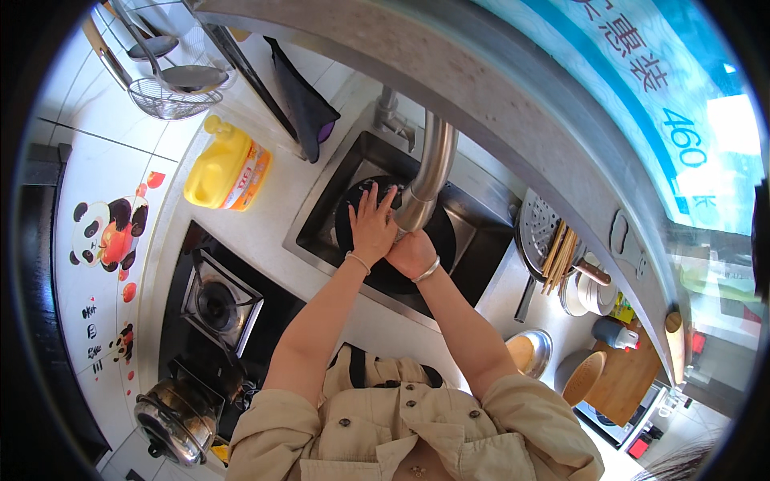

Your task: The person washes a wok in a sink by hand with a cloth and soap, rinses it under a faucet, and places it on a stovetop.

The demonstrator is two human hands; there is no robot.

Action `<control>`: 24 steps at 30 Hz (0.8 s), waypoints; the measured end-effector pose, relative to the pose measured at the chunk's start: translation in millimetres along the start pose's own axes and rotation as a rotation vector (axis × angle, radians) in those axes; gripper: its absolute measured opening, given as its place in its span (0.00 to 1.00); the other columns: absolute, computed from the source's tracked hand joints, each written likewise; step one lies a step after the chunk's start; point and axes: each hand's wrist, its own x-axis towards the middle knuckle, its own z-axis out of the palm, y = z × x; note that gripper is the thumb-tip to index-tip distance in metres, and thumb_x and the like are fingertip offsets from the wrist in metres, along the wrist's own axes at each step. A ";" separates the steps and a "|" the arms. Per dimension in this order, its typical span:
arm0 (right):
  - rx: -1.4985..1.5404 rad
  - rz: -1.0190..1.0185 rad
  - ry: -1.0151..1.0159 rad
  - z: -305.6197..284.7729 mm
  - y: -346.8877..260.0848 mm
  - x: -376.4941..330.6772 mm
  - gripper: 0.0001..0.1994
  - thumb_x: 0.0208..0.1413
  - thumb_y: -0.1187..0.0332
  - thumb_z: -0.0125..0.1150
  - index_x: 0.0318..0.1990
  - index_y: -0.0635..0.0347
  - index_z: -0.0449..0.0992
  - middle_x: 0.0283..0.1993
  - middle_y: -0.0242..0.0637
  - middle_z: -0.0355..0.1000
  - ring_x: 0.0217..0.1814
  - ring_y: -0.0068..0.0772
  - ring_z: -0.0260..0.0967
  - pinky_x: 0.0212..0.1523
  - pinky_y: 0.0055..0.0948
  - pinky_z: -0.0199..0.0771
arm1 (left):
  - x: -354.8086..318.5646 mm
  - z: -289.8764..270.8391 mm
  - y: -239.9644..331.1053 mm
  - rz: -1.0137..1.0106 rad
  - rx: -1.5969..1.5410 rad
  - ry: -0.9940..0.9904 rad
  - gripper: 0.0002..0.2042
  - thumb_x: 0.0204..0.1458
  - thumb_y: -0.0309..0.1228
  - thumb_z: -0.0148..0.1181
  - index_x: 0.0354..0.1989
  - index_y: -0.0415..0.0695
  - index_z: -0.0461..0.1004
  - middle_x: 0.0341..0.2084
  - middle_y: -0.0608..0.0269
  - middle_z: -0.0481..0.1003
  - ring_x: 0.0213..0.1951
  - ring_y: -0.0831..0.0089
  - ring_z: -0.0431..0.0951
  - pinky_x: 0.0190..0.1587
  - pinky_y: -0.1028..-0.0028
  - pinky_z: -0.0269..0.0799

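Both my hands are over the steel sink (pixel 321 210), under the curved metal tap (pixel 427 172). A round black pan (pixel 445 240) lies in the basin. My left hand (pixel 371 226) lies flat on the pan with fingers spread. My right hand (pixel 411 253) is pressed against the left one just below the tap's spout; what it holds, if anything, is hidden. Each wrist wears a thin bangle.
A yellow detergent jug (pixel 227 167) stands left of the sink. A gas hob (pixel 218 303) and a steel kettle (pixel 176 417) sit at lower left. Ladles and a strainer (pixel 172 88) hang on the wall. Chopsticks (pixel 561 255), bowls (pixel 589 293) and a wooden board (pixel 626 377) lie right.
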 end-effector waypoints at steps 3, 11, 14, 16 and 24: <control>0.063 -0.022 0.074 8.2 -6.1 3.2 0.20 0.61 0.56 0.35 0.54 0.55 0.63 0.54 0.36 0.65 0.55 0.36 0.62 0.55 0.40 0.61 | 1.1 -3.7 2.4 -0.118 -0.390 0.066 0.19 0.57 0.38 0.42 0.56 0.51 0.65 0.62 0.53 0.52 0.62 0.55 0.52 0.61 0.54 0.44; 0.016 0.044 0.107 6.6 -25.1 17.1 0.20 0.61 0.50 0.33 0.43 0.54 0.68 0.36 0.36 0.70 0.26 0.32 0.66 0.15 0.26 0.58 | -14.5 12.0 -20.0 -0.182 -0.739 0.078 0.23 0.59 0.44 0.39 0.57 0.41 0.62 0.57 0.45 0.60 0.60 0.56 0.56 0.61 0.68 0.50; 0.040 0.016 0.100 1.6 -21.0 20.7 0.18 0.60 0.53 0.36 0.40 0.54 0.69 0.32 0.35 0.70 0.22 0.32 0.64 0.12 0.25 0.57 | -17.2 18.3 -20.8 -0.189 -0.792 0.068 0.23 0.59 0.44 0.39 0.56 0.41 0.63 0.56 0.46 0.61 0.60 0.56 0.58 0.60 0.68 0.51; 0.061 0.027 0.043 -8.3 -20.2 22.5 0.14 0.59 0.56 0.41 0.38 0.54 0.70 0.32 0.35 0.71 0.21 0.31 0.64 0.14 0.27 0.59 | -16.4 22.5 -21.2 -0.246 -0.960 0.003 0.22 0.58 0.42 0.41 0.55 0.40 0.64 0.55 0.47 0.63 0.58 0.56 0.59 0.60 0.67 0.52; -0.137 -0.088 0.149 -21.1 -21.0 23.9 0.09 0.55 0.67 0.50 0.41 0.59 0.72 0.39 0.40 0.72 0.39 0.37 0.70 0.42 0.37 0.72 | -18.0 -2.5 26.5 0.103 -0.475 0.032 0.21 0.51 0.28 0.45 0.56 0.40 0.62 0.53 0.45 0.62 0.55 0.50 0.61 0.58 0.61 0.54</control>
